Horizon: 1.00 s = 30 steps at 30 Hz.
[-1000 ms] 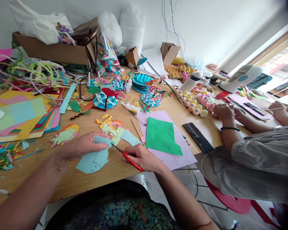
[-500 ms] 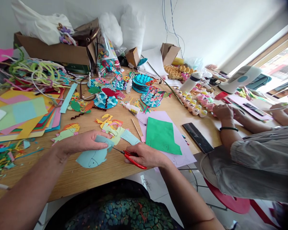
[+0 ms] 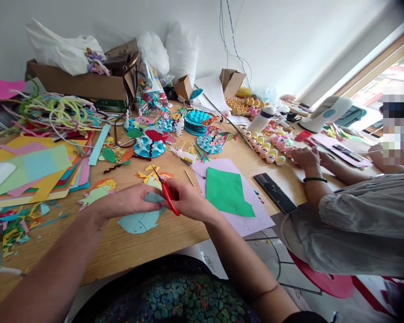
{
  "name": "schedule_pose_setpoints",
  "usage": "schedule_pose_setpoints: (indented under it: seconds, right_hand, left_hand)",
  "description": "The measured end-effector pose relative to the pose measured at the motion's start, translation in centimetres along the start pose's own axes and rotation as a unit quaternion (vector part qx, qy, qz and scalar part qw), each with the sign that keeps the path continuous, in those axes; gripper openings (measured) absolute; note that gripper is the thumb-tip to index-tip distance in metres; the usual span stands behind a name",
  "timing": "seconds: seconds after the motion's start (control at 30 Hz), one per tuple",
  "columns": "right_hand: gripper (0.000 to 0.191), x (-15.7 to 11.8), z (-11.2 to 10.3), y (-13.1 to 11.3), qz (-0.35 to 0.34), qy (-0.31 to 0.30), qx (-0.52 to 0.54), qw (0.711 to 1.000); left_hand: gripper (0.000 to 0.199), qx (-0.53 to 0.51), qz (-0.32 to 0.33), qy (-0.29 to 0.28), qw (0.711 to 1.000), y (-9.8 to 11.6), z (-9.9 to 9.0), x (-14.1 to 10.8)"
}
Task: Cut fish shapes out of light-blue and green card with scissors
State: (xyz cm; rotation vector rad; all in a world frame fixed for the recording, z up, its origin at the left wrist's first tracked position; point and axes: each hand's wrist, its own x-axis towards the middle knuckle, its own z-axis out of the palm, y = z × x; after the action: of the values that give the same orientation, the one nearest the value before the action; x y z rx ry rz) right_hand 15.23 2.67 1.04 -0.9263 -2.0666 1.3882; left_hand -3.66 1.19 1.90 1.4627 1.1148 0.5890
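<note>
Light blue paper [image 3: 139, 224] with a fish drawn on it hangs from my left hand [image 3: 138, 199], pinched between thumb and fingers above the wooden table. My right hand [image 3: 186, 199] is wrapped round red-handled scissors [image 3: 169, 197], whose blades point up and away from me. The two hands nearly meet, and the right fingertips are at the paper's right edge. Beyond them lie yellow and orange paper scraps [image 3: 151, 174]. Left of my left hand are cut paper fish [image 3: 99, 193] in green and orange.
A green sheet [image 3: 224, 190] lies on a lilac sheet [image 3: 252, 226] at right, beside a black phone [image 3: 275, 193]. Coloured paper [image 3: 47, 163] is stacked at left. Glue bottles [image 3: 180, 125], blue craft pieces and pipe cleaners [image 3: 60, 107] stand behind. Another person's hands [image 3: 306, 157] work at right.
My right hand has moved up and left, and the scissors have turned from pointing left at the paper to pointing upward. The blue paper has shifted slightly right with my left hand.
</note>
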Motion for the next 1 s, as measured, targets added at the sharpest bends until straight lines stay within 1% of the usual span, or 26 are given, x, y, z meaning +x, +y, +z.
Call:
schedule_pose_setpoints:
  seconds: [0.07,0.1,0.13,0.2,0.23,0.27,0.3,0.33,0.37,0.4,0.43,0.47,0.53,0.6,0.67,0.77,0.83,0.93,0.97,1.0]
  right_hand:
    - [0.02,0.5,0.3,0.2,0.002,-0.003,0.053,0.999]
    - [0.021,0.7,0.4,0.2,0.008,0.006,0.089,0.996]
    - [0.022,0.7,0.4,0.2,0.014,0.024,0.125,0.992]
    - [0.024,0.7,0.3,0.1,0.023,0.084,0.183,0.979]
    - [0.025,0.7,0.3,0.0,0.025,0.123,0.204,0.971]
    - [0.026,0.7,0.3,-0.1,0.025,0.162,0.221,0.961]
    - [0.027,0.7,0.4,-0.2,0.024,0.198,0.236,0.951]
    - [0.028,0.8,0.6,-0.3,0.022,0.229,0.252,0.94]
    - [0.029,0.8,0.8,-0.4,0.021,0.253,0.266,0.93]
    - [0.029,0.9,1.2,-0.5,0.02,0.271,0.279,0.921]
    - [0.029,1.0,1.6,-0.6,0.019,0.284,0.291,0.913]
    - [0.029,1.1,2.0,-0.7,0.019,0.292,0.302,0.907]
    - [0.028,1.3,2.9,-1.0,0.018,0.299,0.317,0.9]
    - [0.027,1.5,3.8,-1.1,0.017,0.297,0.329,0.896]
    - [0.028,1.7,4.4,-1.2,0.017,0.285,0.342,0.895]
    - [0.031,1.9,4.8,-1.0,0.019,0.263,0.354,0.897]
    - [0.031,1.7,4.8,-1.0,0.021,0.251,0.34,0.906]
    - [0.023,0.6,4.5,-1.3,0.015,0.237,0.283,0.929]
    - [0.023,0.0,4.4,-1.5,0.014,0.222,0.261,0.939]
    - [0.025,-0.6,4.4,-1.6,0.015,0.195,0.241,0.95]
  left_hand:
    - [0.012,0.046,-0.007,-0.034,0.998,0.3,-0.5,-0.1]
    - [0.016,0.052,-0.017,-0.039,0.998,0.4,-0.8,-0.4]
    - [0.021,0.031,-0.025,-0.017,0.999,0.4,-1.1,-0.7]
    - [0.034,-0.066,-0.028,0.044,0.996,0.4,-1.6,-1.6]
    - [0.037,-0.127,-0.015,0.099,0.987,0.3,-1.7,-2.1]
    - [0.037,-0.183,0.0,0.141,0.973,0.2,-1.7,-2.5]
    - [0.037,-0.238,0.017,0.169,0.956,0.0,-1.5,-2.9]
    - [0.038,-0.282,0.025,0.168,0.944,-0.2,-1.1,-3.2]
    - [0.043,-0.31,0.032,0.154,0.938,-0.4,-0.6,-3.4]
    - [0.046,-0.326,0.035,0.142,0.934,-0.6,0.0,-3.5]
    - [0.048,-0.338,0.049,0.145,0.929,-0.7,0.7,-3.4]
    - [0.045,-0.339,0.049,0.154,0.927,-0.8,1.3,-3.3]
    - [0.036,-0.323,0.046,0.191,0.926,-0.7,2.5,-3.0]
    - [0.025,-0.29,0.045,0.243,0.925,-0.6,3.3,-2.5]
    - [0.019,-0.256,0.064,0.285,0.922,-0.6,3.7,-2.1]
    - [0.014,-0.237,0.089,0.328,0.91,-0.8,3.8,-1.8]
    - [0.012,-0.234,0.087,0.349,0.903,-1.0,3.7,-1.8]
    - [0.01,-0.237,0.094,0.38,0.889,-1.1,3.4,-1.9]
    - [0.009,-0.239,0.097,0.388,0.885,-1.2,3.3,-1.9]
    - [0.009,-0.241,0.1,0.394,0.881,-1.2,3.2,-1.9]
